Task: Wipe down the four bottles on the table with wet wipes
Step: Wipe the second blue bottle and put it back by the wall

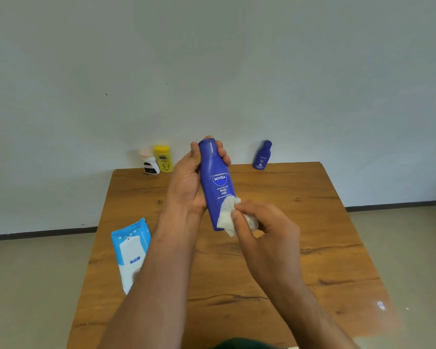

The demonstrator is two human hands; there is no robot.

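- While your left hand (186, 182) grips the large blue bottle (217, 187) just below its cap, fingers (223, 157) curled round the neck, the bottle is held above the middle of the bench (312, 248), cap toward 12 o'clock.
- Your right hand (264, 227) pinches a crumpled wet wipe (227, 217) between thumb and fingertips and presses it on the bottle's lower body.
- At 11 o'clock, a yellow bottle (163, 158) and a white bottle (150, 162) stand side by side at the far edge.
- At 1 o'clock, a small blue bottle (262, 156) stands alone at the far edge.
- At 8 o'clock, the wipes pack (132, 248) lies at the left edge, partly hidden by your forearm.
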